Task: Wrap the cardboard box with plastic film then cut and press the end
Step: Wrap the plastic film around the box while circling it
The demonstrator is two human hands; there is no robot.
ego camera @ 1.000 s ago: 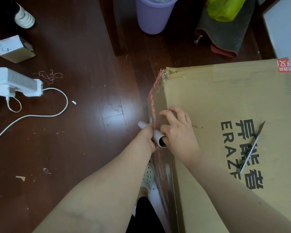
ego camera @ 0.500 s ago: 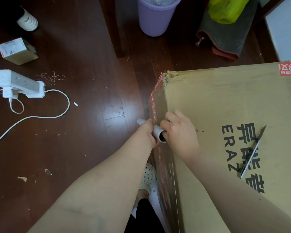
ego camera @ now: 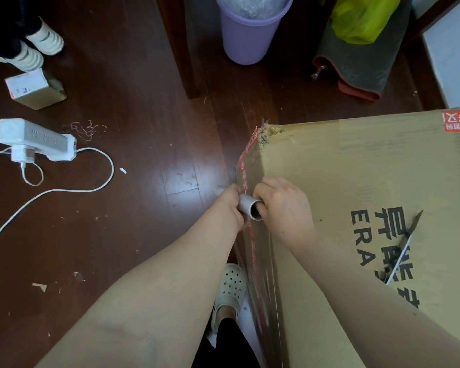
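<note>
A large brown cardboard box (ego camera: 356, 181) with black print fills the right side, its far corner torn. Clear plastic film (ego camera: 260, 282) clings to its left side face below my hands. The film roll's grey cardboard tube (ego camera: 250, 208) lies across the box's left top edge. My left hand (ego camera: 230, 205) grips the tube from the left. My right hand (ego camera: 282, 205) holds the tube's open near end, fingers curled over the box edge. A thin blade-like cutter (ego camera: 398, 258) lies on the box top to the right.
Dark wooden floor (ego camera: 133, 208) spreads to the left with a white power strip (ego camera: 35, 140) and its cable, a small carton (ego camera: 35, 88), and another person's feet (ego camera: 32, 49). A purple bin (ego camera: 250, 30) and a grey mat (ego camera: 356, 62) stand beyond the box. My shoe (ego camera: 230, 288) is beside the box.
Both hands have slid the tube a little farther along the box's left edge. The fingers of my right hand, earlier spread on the box top, are now curled in.
</note>
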